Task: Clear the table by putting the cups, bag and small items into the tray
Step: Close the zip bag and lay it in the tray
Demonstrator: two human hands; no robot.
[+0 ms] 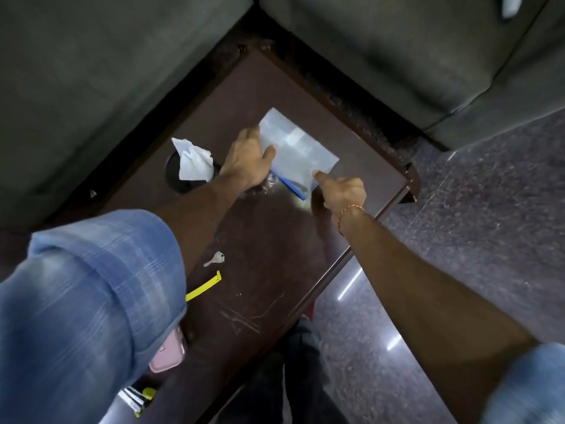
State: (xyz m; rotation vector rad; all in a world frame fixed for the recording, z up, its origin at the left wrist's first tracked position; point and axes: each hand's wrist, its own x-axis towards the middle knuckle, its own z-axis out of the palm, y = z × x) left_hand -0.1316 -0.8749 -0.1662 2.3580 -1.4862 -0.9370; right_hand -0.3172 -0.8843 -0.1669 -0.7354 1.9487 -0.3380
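My left hand (248, 159) lay flat with fingers spread on the clear plastic bag with a blue zip strip (298, 151) on the dark brown wooden table (275, 255), while my right hand (342, 191) pinched the bag's near corner.

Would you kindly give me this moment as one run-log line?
left hand: flat on plastic bag | right hand: touching bag's near corner | key, yellow strip: on table | tray: unseen
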